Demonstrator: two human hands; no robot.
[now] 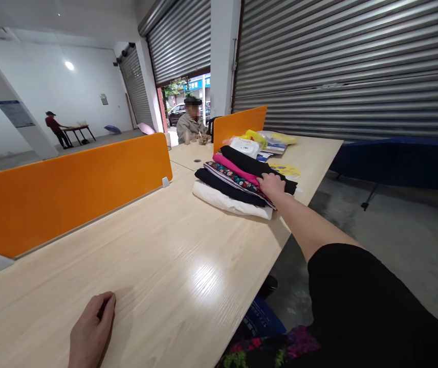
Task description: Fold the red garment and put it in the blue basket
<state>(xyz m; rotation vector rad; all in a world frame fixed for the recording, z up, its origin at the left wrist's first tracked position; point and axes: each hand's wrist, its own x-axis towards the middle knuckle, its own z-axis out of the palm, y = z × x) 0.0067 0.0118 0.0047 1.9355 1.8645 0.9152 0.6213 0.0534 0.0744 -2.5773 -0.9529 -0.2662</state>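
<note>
Black sleeve (pixel 368 301) lies closest; next, the left hand (pixel 92 327), fingers curled closed, is over the table (pixel 157 255); beyond, the right hand (pixel 272 186) touches the right end of a folded clothing stack (pixel 234 181), whether pinching I cannot tell; an orange partition (pixel 240 122) stands behind

The right hand (pixel 271 186) hides part of the clothes stack (pixel 231 175); the bottom edge crops the left hand (pixel 91 327) at the wrist

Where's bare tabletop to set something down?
Biggest bare patch: the tabletop between the left orange divider, left hand and clothes pile. Smaller: far right corner, between the packets and tabletop's edge. Crowded: the pile, right hand on it, packets beyond.
</note>
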